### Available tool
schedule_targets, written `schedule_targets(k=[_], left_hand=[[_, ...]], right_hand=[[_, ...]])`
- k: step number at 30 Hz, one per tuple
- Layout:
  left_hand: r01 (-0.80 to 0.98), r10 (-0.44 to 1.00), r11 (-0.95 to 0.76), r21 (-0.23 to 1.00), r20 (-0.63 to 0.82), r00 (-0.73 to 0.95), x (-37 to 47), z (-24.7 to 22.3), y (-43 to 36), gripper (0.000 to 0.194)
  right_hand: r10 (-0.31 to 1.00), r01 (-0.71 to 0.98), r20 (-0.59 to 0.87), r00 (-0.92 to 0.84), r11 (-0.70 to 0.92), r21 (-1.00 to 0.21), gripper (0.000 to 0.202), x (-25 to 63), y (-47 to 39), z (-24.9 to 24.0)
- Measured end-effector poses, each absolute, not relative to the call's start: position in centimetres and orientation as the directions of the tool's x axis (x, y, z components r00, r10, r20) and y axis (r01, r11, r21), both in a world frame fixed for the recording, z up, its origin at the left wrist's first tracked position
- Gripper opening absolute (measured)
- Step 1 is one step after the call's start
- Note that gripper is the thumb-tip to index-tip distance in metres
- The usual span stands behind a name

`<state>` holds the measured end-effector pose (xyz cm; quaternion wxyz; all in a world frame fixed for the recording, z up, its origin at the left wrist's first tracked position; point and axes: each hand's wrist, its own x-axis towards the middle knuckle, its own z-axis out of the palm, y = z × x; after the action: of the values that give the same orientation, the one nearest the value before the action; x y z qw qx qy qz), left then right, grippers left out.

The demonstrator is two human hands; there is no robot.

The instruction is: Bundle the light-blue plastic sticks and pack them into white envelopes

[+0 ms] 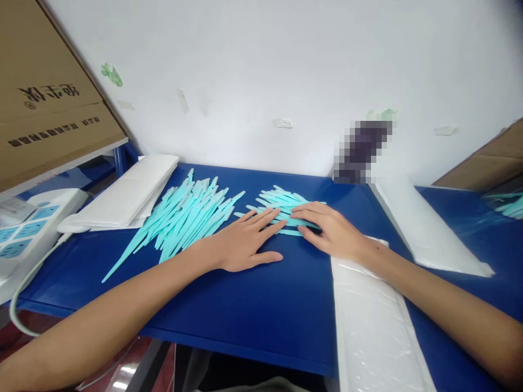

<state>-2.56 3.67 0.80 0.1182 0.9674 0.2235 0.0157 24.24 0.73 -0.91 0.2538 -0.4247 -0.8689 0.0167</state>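
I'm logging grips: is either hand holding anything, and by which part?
The left hand is flat, fingers spread, holding nothing visible. The right hand curls at the smaller pile of teal strips; whether it grips any cannot be told.

Your left forearm (122, 305) reaches in from the lower left, your left hand (241, 245) palm down, its fingers (267, 219) extended and its thumb (267, 257) held apart. Your right forearm (441, 299) comes from the lower right, your right hand (333, 230) arched, fingers gently bent towards the left hand's fingertips.
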Motion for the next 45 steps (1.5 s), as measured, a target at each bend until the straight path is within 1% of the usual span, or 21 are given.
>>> schedule_targets(k=[4,10,15,19,27,33,35,40,45], left_hand=[[0.403,0.415,-0.882,0.243,-0.003,0.910,-2.53,0.83,3.60,0.074],[0.387,0.414,-0.878,0.281,0.045,0.909,-2.44,0.79,3.58,0.072],[0.398,0.425,-0.874,0.279,0.041,0.904,-2.42,0.64,3.63,0.073],[0.412,0.442,-0.869,0.274,0.053,0.896,-2.33,0.51,3.65,0.075],[0.454,0.471,-0.847,0.276,-0.005,0.882,-1.95,0.54,3.71,0.080],[0.475,0.477,-0.831,0.290,-0.067,0.876,-1.67,0.82,3.76,0.082],[0.479,0.481,-0.830,0.287,-0.068,0.874,-1.66,0.80,3.77,0.082],[0.476,0.479,-0.843,0.251,-0.051,0.876,-1.71,0.54,3.74,0.083],[0.447,0.460,-0.868,0.215,0.009,0.888,-1.76,0.52,3.61,0.080]], right_hand=[[0.741,0.732,0.447,-0.501,0.638,-0.237,0.028,24.31,0.81,-0.94],[0.712,0.712,0.454,-0.535,0.670,-0.211,0.024,24.44,0.78,-0.83],[0.663,0.671,0.490,-0.566,0.716,-0.193,0.022,24.36,0.61,-0.47],[0.645,0.650,0.487,-0.589,0.736,-0.189,0.023,24.30,0.49,-0.18],[0.639,0.608,0.463,-0.614,0.757,-0.238,0.024,24.34,0.40,-0.10],[0.638,0.603,0.455,-0.621,0.760,-0.242,0.022,24.46,0.39,-0.16],[0.640,0.607,0.462,-0.614,0.757,-0.242,0.023,24.46,0.37,-0.30],[0.647,0.681,0.578,-0.498,0.704,-0.201,0.022,24.32,0.47,-0.71],[0.712,0.724,0.472,-0.519,0.660,-0.201,0.026,24.29,0.58,-0.80]])
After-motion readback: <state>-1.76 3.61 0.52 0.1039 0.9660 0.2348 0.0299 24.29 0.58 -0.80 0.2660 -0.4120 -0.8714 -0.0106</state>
